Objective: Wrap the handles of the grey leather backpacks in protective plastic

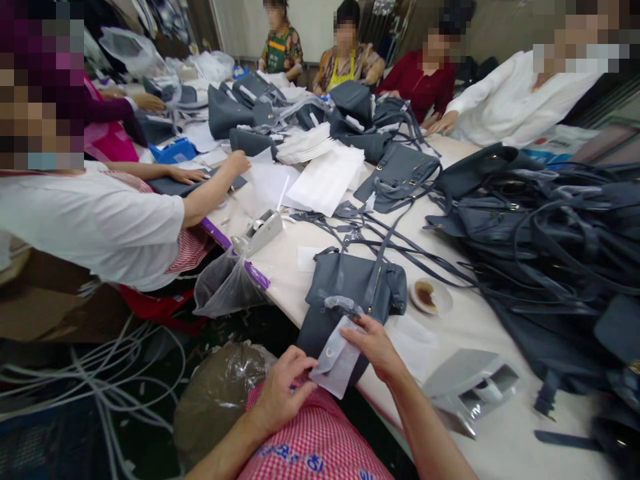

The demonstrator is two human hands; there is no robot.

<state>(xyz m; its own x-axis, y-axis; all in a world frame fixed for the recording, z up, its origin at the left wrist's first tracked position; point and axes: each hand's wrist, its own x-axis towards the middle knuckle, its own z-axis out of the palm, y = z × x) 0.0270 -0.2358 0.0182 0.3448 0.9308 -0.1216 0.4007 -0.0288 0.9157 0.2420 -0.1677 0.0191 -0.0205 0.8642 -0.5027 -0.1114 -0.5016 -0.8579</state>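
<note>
A grey-blue handbag [350, 287] lies at the near edge of the white table [500, 440], hanging partly over it. Against the bag's front I hold a small translucent wrapping sheet [336, 360]. My left hand [283, 390] pinches the sheet's lower left corner, fingers closed. My right hand [375, 347] grips its upper right edge, fingers curled on it. The bag's handle is wrapped in clear film [340, 305].
A large pile of dark bags and straps [550, 227] fills the right side. A small dish with brown residue [430, 297], tape dispensers [260, 233] [470, 390] and white sheets [325, 177] lie on the table. Several people sit around it; a plastic bag [225, 287] hangs at the edge.
</note>
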